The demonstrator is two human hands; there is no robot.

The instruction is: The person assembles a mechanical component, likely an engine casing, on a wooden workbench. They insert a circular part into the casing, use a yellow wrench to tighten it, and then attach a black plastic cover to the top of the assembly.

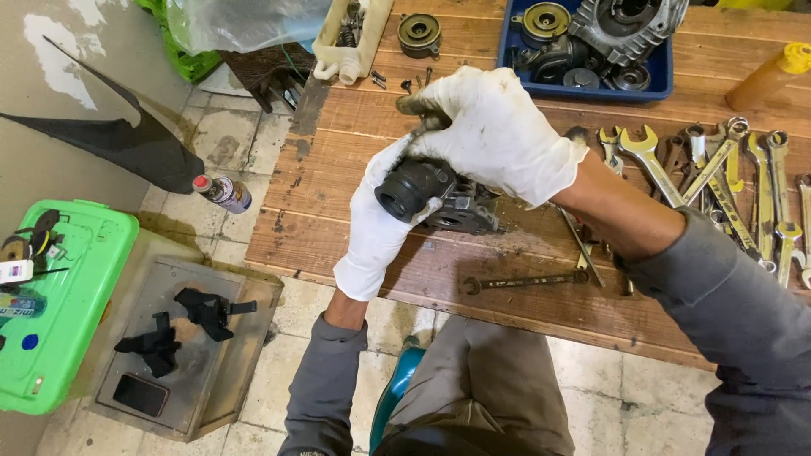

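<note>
Both my hands wear white gloves and hold a dark metal engine part [435, 198] with a black round rubber intake facing left, just above the wooden workbench [355, 152]. My left hand [376, 228] grips it from below and behind. My right hand [490, 131] closes over its top, fingers curled at the far side. Most of the part's body is hidden under the gloves.
Several wrenches [726, 177] lie at the bench's right, one wrench [524, 281] near the front edge. A blue tray [659, 84] of engine parts stands at the back. Loose screws [380, 80], a white container [351, 38], a spray can [221, 192] and a green box [76, 279] are at left.
</note>
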